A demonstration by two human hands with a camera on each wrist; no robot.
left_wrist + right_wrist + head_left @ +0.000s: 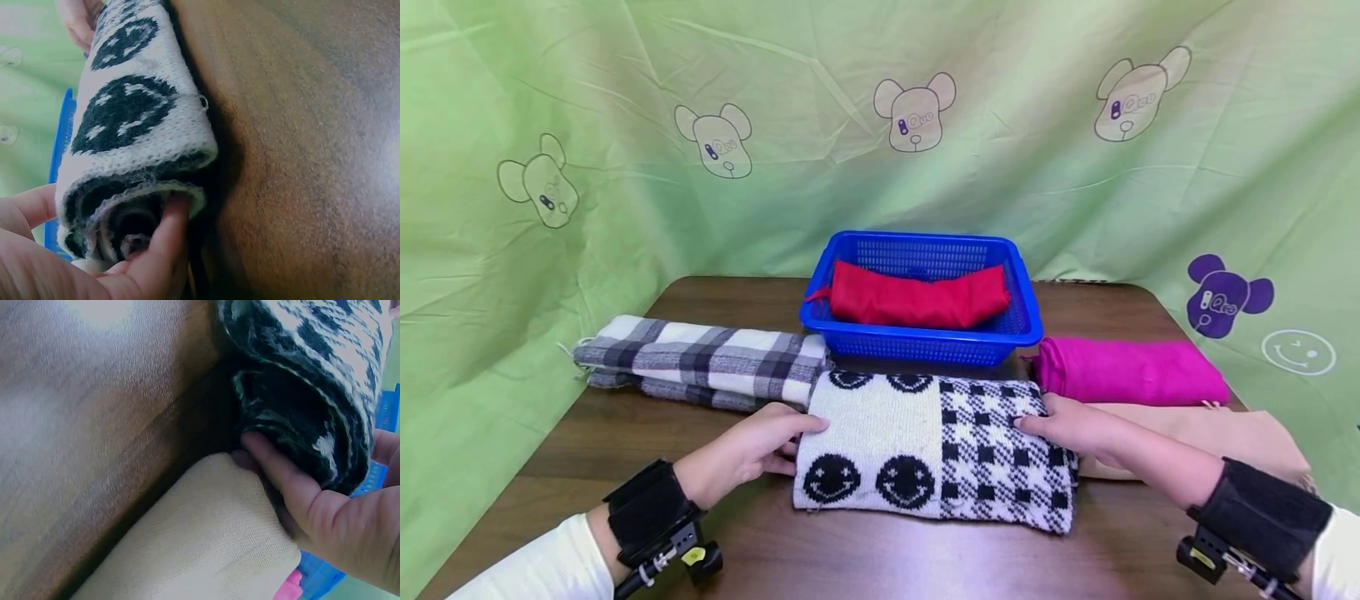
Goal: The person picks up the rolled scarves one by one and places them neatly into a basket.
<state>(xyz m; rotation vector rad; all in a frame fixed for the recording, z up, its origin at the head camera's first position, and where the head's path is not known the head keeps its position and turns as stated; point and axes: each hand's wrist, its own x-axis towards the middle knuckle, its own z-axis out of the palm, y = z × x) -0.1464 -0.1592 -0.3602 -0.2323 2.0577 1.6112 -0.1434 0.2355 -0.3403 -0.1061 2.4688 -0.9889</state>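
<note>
A folded knit scarf (880,429), white with black smiley faces on the left part and black-and-white check on the right, lies in the middle of the table. My left hand (767,440) grips its left end, thumb on top. In the left wrist view, fingers (165,240) press into the rolled layers of that end. At the right end my right hand (1078,429) holds the scarf, its thumb over the checked top. The right wrist view has fingers (294,481) against the dark rolled layers, close to a beige folded cloth (212,531).
Behind the scarf stands a blue basket (917,343) with a red rolled cloth (917,298) in it. A grey-and-white plaid scarf (700,354) lies left. At right are a magenta folded cloth (1138,371) and the beige cloth. A green curtain (820,192) hangs around the wooden table (760,550).
</note>
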